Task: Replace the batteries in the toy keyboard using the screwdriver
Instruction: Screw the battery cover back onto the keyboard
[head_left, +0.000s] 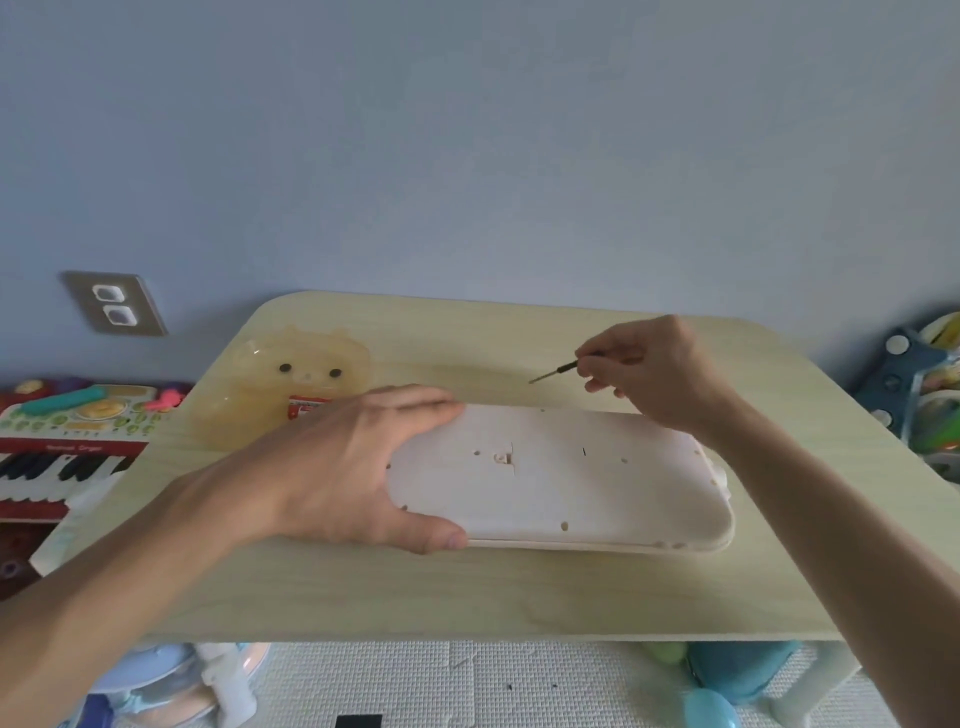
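The white toy keyboard (561, 478) lies upside down on the light wooden table (467, 587), its flat underside facing up with small screw holes and a battery cover with a latch (501, 458) near the middle. My left hand (343, 467) clasps the keyboard's left end, fingers over the far edge and thumb on the near edge. Behind the keyboard's far edge, my right hand (649, 369) is raised and pinches a thin small screwdriver (558, 371), whose tip points left and hangs above the table.
A translucent yellow cat-shaped container (291, 384) with a red-labelled pack stands at the table's back left. A colourful toy piano (67, 441) sits left of the table, toys at the right edge (930, 395), more under the table on a white mat.
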